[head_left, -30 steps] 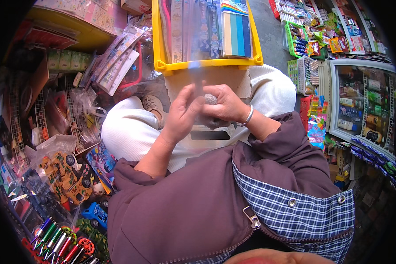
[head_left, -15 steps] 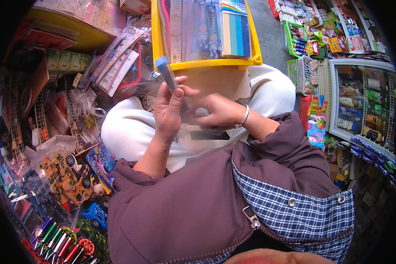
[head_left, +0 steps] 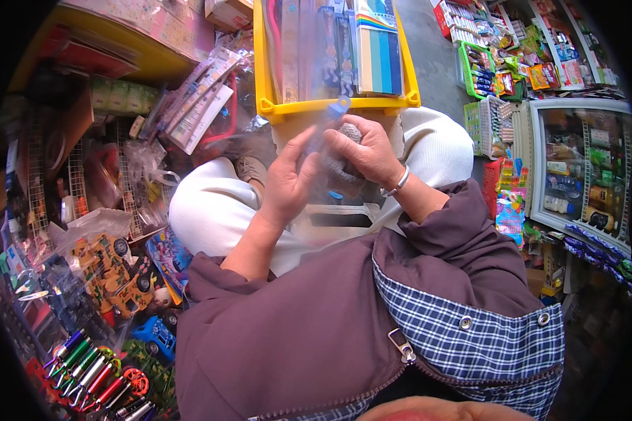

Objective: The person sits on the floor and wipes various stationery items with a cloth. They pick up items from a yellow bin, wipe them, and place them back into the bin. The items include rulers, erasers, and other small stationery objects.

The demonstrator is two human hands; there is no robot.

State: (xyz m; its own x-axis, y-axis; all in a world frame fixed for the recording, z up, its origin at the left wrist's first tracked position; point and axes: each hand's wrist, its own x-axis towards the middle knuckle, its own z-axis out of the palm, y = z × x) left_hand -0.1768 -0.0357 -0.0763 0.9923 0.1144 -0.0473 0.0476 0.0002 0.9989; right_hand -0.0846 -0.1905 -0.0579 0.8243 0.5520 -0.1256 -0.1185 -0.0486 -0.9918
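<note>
My left hand (head_left: 291, 172) is closed on a slim clear tube with a blue top (head_left: 339, 108), which has a small hole in it. The tube points up and to the right, and its body is blurred. My right hand (head_left: 373, 154), with a bangle on the wrist, grips a grey cloth (head_left: 344, 168) and presses it against the tube. The two hands are close together above my lap. Just beyond them stands a yellow bin (head_left: 330, 107) holding long, flat clear-sleeved goods and a striped blue and cream pack (head_left: 379, 59).
Packaged goods (head_left: 200, 105) lean in a pile at left, above bagged toy vehicles (head_left: 116, 274) and a blue toy car (head_left: 154, 339). Several coloured carabiner pens (head_left: 84, 368) lie at lower left. At right are a green basket (head_left: 478, 69) and a glass-fronted cabinet (head_left: 583, 168) of bottles.
My left hand has moved right with the tube, tilting its blue top to the right. My right hand has risen, bringing the grey cloth up onto the tube.
</note>
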